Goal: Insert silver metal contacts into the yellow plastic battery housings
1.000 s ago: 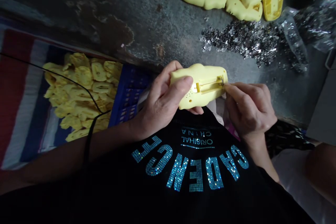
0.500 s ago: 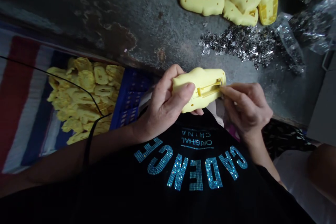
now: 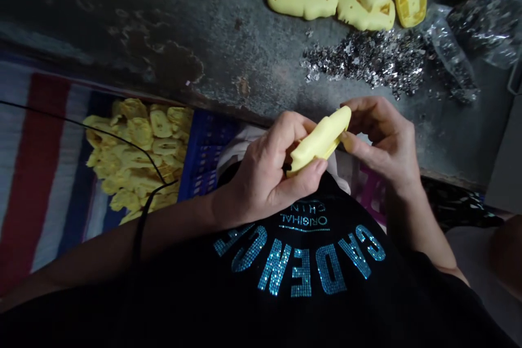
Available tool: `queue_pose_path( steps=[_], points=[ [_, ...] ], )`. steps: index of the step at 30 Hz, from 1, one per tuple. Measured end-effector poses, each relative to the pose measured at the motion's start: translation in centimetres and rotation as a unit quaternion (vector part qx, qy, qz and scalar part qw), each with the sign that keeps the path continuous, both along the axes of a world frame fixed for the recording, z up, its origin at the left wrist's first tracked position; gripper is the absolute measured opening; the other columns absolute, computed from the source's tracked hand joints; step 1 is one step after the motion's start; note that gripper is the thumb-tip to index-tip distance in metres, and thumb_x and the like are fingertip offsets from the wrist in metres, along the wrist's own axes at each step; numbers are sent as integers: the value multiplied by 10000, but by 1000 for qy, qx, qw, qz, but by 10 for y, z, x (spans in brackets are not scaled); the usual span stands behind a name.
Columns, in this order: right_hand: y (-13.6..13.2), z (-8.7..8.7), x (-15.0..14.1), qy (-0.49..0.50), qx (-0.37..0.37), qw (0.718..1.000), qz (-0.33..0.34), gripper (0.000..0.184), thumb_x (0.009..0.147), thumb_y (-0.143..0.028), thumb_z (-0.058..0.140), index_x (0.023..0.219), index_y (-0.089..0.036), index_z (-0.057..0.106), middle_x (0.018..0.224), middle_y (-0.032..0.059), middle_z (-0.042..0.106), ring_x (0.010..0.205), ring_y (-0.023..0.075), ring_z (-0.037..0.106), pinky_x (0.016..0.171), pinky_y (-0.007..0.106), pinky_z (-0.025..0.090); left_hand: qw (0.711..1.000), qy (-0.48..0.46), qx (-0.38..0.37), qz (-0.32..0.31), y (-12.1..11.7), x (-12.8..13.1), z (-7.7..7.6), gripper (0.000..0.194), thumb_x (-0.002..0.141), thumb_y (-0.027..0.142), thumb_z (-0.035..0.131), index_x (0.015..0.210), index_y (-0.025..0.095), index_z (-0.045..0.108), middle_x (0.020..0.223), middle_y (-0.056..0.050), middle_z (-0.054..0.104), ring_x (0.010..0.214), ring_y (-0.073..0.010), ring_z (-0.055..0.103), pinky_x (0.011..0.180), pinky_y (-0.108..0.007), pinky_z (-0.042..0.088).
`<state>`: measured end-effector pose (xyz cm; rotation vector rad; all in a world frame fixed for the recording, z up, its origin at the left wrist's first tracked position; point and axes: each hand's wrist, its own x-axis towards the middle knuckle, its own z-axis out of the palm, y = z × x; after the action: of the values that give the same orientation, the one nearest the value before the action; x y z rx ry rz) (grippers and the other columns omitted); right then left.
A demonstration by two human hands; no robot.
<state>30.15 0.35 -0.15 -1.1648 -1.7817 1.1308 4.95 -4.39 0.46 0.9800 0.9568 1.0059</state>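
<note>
From my remote seat I see the left hand [image 3: 265,179] closed around a yellow plastic casing [image 3: 320,138], fingers wrapped behind it and thumb lying along its side, holding it tilted on edge just above the lap. The right hand [image 3: 381,138] is curled and partly open at the casing's far end; its thumb seems to touch the casing, but I cannot tell whether it grips. More casings lie heaped in a blue crate [image 3: 204,157] on the left, and others sit on the concrete floor [image 3: 244,54] beyond, beside a heap of small metal parts [image 3: 367,60] and a clear plastic bag [image 3: 446,43]. Which casings are finished and which are left, I cannot tell.
</note>
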Motion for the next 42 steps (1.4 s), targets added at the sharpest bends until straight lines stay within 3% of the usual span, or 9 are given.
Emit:
queue_pose_path(
  steps=[3,7,12,16,22,28,36,39,42],
  points=[
    [-6,-14,1,53,33,998,-12,332,971,-395,885,1275,-316,777,1095,10,822,885,185,792,806,324,709,987,46,127,-86,10,-5,-1,375,795,321,989,1006,230,692,1190,-84,735,1016,-247,716,831,-343,640],
    [-19,-35,6,89,94,990,-60,405,957,-411,883,1332,-323,758,1085,17,814,883,206,814,805,376,728,971,-33,126,-200,17,-15,-9,654,707,264,1059,1257,276,705,1373,-89,713,1094,-266,773,891,-376,699],
    [-27,-44,16,56,170,981,-74,378,1011,-500,785,1360,-376,714,1097,54,787,916,265,807,760,441,730,967,12,115,-229,20,-13,-13,989,595,232,1100,1484,371,687,1424,-87,715,1081,-296,789,904,-452,738],
    [-24,-43,19,94,196,975,-50,360,1001,-457,796,1333,-333,739,1075,43,766,922,232,783,771,393,699,952,36,161,-257,22,-6,-11,1121,602,256,1102,1605,408,627,1475,-101,703,1105,-301,783,890,-428,740],
    [-23,-43,16,77,252,963,-59,378,976,-524,831,1259,-300,720,1043,45,793,887,227,790,746,383,689,919,102,279,-260,19,3,-12,1249,627,464,1098,1716,274,516,1538,-159,639,1336,-374,713,1068,-485,701],
    [-25,-39,13,134,243,960,-32,443,928,-433,936,1303,-268,766,1061,53,807,921,229,812,796,385,702,904,111,316,-265,17,1,-9,1156,749,554,1041,1719,236,500,1566,-162,611,1437,-357,672,1237,-521,625],
    [-31,-41,4,117,228,961,-106,392,954,-552,876,1243,-336,722,1063,38,758,890,237,796,751,411,703,937,-4,268,-226,16,-4,-16,1001,651,374,1111,1549,279,677,1503,-134,708,1370,-347,740,968,-374,755],
    [-38,-47,-7,163,140,963,-161,394,932,-469,922,1238,-331,715,1097,12,751,967,195,784,840,345,687,966,-80,196,-150,13,-2,-25,748,820,454,1017,1476,287,699,1419,-112,787,1270,-329,817,975,-391,754],
    [-44,-48,-14,205,-25,967,-149,375,899,-366,973,1167,-320,715,1008,-39,751,879,125,738,798,248,624,983,-104,151,-19,14,-1,-35,366,1119,541,669,1376,280,691,1177,-60,838,916,-225,880,736,-293,742]
  ],
)
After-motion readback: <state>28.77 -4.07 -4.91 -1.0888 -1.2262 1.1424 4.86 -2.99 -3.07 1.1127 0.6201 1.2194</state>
